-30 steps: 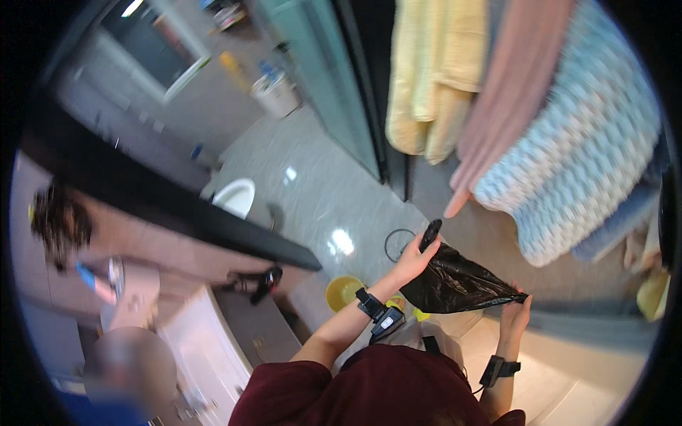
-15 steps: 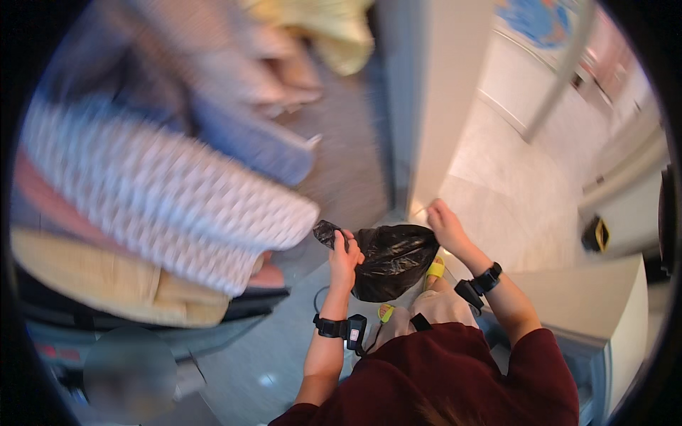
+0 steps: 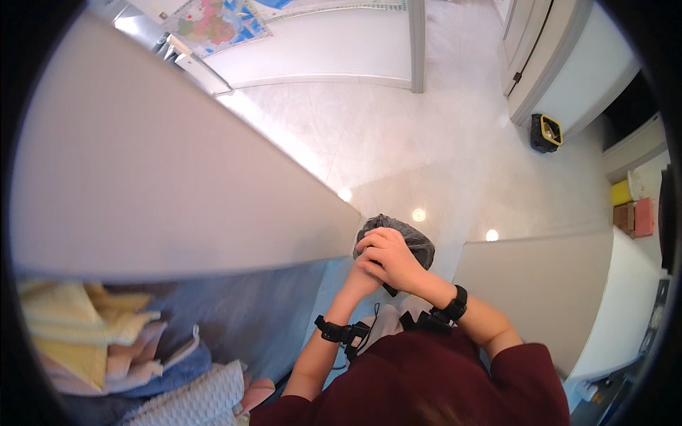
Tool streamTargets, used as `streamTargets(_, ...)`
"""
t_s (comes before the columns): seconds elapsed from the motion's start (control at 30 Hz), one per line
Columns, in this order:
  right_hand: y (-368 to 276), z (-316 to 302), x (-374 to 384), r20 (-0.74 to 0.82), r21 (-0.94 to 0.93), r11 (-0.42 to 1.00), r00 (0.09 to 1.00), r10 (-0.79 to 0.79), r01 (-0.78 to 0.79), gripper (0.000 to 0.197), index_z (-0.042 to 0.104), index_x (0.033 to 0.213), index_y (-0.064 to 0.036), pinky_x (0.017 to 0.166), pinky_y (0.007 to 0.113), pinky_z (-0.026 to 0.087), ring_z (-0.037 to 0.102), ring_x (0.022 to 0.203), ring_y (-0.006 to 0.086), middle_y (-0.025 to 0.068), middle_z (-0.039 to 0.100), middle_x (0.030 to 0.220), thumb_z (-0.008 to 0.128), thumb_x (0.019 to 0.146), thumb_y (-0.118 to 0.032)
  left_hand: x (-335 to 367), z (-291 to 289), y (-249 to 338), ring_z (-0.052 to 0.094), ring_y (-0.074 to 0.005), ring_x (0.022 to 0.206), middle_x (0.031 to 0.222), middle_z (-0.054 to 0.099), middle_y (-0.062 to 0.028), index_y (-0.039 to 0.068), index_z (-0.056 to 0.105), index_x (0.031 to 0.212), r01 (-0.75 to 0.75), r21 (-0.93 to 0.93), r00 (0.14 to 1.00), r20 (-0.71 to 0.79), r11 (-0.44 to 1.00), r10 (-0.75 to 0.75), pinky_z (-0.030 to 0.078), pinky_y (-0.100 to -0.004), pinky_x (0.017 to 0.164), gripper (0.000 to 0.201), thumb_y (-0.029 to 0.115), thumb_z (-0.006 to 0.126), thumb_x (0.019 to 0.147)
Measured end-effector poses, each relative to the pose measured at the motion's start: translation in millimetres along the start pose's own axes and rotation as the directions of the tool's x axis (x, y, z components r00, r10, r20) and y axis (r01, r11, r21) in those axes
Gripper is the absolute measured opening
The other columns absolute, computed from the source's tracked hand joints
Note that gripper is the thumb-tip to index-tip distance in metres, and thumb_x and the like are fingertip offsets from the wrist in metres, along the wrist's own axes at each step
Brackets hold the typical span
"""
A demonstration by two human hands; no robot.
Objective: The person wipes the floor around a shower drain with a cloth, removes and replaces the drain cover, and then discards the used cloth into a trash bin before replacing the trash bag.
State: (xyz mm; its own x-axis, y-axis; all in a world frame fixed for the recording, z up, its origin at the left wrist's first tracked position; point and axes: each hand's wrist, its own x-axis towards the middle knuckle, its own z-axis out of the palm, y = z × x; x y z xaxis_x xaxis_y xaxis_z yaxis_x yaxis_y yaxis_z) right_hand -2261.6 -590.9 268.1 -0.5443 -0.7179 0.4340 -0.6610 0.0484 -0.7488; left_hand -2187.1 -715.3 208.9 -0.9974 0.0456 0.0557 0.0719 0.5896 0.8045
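Item: black plastic bag, 1 pc., thin, crumpled, located just beyond the hands, centre of view, pale floor behind; whether base touches floor, can't tell. Change, approx. last sec.: bag was stretched b/w two hands held well apart; now hands are brought tog. & bag is bunched into a compact bundle. Outlook also shifted: hanging towels now at lower L., hallway w/ yellow-rimmed bin now ahead. Meaning for work in hand (judgement): bag looks gathered rather than spread, so mouth is prob. being closed up or neck worked; mouth itself hidden. Pose: R. hand laid across top of L. hand, fingers bent & pointing L.; L. hand beneath, mostly covered. Forearms rise from lower edge & converge, elbows out, black wrist straps on both. State of hands: R. curled over L., its hold on plastic not shown; L. fingers hidden, so grip can't be confirmed, tho' bag adjoins both. Adj.: pale cabinet to R., near R. forearm.
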Motion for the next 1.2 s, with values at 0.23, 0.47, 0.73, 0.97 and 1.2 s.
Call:
streamTargets(0.23, 143, -102, 82, 0.0, 0.147, 0.95, 0.961, 0.278, -0.275, 0.024, 0.061, 0.104, -0.0046, 0.1, 0.043, 0.035, 0.05, 0.114, 0.0308, 0.0107, 0.058, 0.114, 0.061, 0.084, -0.018, 203, 4, -33, 0.058, -0.0292, 0.105, 0.112, 0.061, -0.016, 0.004, 0.055, 0.117, 0.225, -0.237, 0.969, 0.154, 0.945, -0.192, 0.047, -0.037, 0.086, 0.031, 0.018, 0.052, 0.089)
streamTargets(0.47, 231, -157, 139, 0.002, 0.017, 0.9, 0.9, 0.435, -0.435, 0.014, 0.06, 0.097, 0.0, 0.078, 0.034, 0.048, 0.058, 0.088, 0.029, 0.0136, 0.058, 0.092, 0.059, 0.085, -0.007, 319, -32, -35, 0.049, -0.0125, 0.065, 0.066, 0.052, -0.0028, 0.0, 0.057, 0.085, 0.352, -0.41, 0.925, 0.289, 0.841, -0.246, 0.041, -0.0284, 0.061, 0.059, 0.057, 0.043, 0.093)
streamTargets(0.73, 239, -202, 244, -0.192, -0.097, 0.929, 0.922, 0.335, -0.358, 0.006, 0.058, 0.08, -0.0023, 0.082, 0.033, 0.046, 0.056, 0.095, 0.0247, 0.0122, 0.055, 0.102, 0.064, 0.081, -0.004, 433, -113, -49, 0.044, -0.0082, 0.062, 0.067, 0.049, 0.0012, 0.006, 0.063, 0.112, 0.429, -0.654, 0.897, 0.392, 0.623, -0.206, 0.039, -0.025, 0.061, 0.031, 0.028, 0.049, 0.096)
streamTargets(0.97, 382, -206, 413, 0.179, 0.395, 0.898, 0.975, 0.133, -0.195, 0.025, 0.05, 0.112, -0.0038, 0.103, 0.041, 0.033, 0.041, 0.126, 0.0297, 0.0183, 0.03, 0.145, 0.055, 0.089, -0.012, 577, -197, -112, 0.054, -0.0113, 0.082, 0.09, 0.061, -0.0019, 0.008, 0.063, 0.11, 0.222, -0.565, 0.968, 0.227, 0.795, -0.109, 0.045, -0.0277, 0.072, 0.025, 0.01, 0.062, 0.085)
streamTargets(1.2, 450, -179, 644, 0.617, 0.35, 0.873, 0.785, 0.059, -0.341, 0.039, 0.049, 0.121, 0.0, 0.094, 0.031, 0.04, 0.055, 0.105, 0.0204, 0.0132, 0.059, 0.114, 0.033, 0.101, -0.029, 652, -310, -168, 0.06, -0.0313, 0.093, 0.098, 0.062, -0.0121, 0.008, 0.057, 0.107, 0.133, -0.08, 0.947, -0.285, 0.988, -0.151, 0.048, -0.0351, 0.08, 0.041, -0.004, 0.062, 0.068)
